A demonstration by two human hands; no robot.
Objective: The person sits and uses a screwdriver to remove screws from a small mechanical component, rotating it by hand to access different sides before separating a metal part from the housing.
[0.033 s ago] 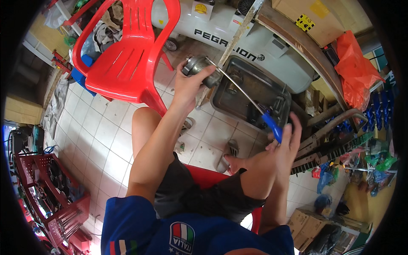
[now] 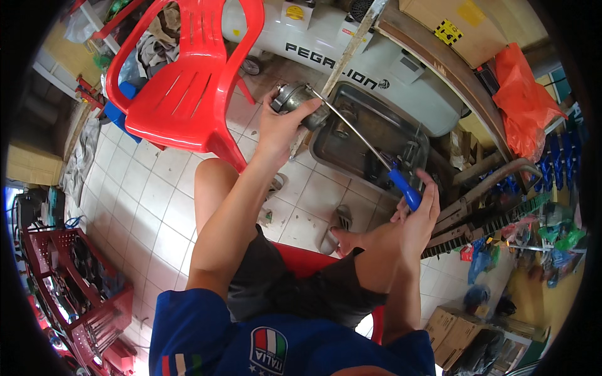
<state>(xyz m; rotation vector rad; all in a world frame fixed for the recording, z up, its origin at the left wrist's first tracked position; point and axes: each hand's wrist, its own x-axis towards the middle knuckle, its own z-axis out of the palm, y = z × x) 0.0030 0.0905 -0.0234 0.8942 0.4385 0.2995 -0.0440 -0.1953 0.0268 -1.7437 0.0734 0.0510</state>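
Note:
My left hand [image 2: 281,130] is wrapped round a grey metal cylinder [image 2: 303,105] that looks like a small motor housing, holding it above the floor. A long screwdriver [image 2: 404,188] with a blue handle and steel shaft slants up from my right hand [image 2: 425,205] to the cylinder's right end. Its tip reaches the cylinder near my left thumb; the exact contact is too small to make out. The handle's butt lies against my right palm, with one finger stretched out and the others curled near it. Below the shaft, a dark metal tray [image 2: 376,119] holds several metal parts.
A red plastic chair [image 2: 179,100] stands at the left front, and a white tank [image 2: 269,37] lies beyond the tray. Maroon tool racks [image 2: 69,294] are at the lower left. A metal frame [image 2: 476,200] lies right of my hand, and cardboard boxes [image 2: 461,338] sit at the lower right.
My right hand has shifted slightly and its fingers have moved on the screwdriver's handle. The handle has moved a little right and down; the cylinder has tilted slightly in my left hand.

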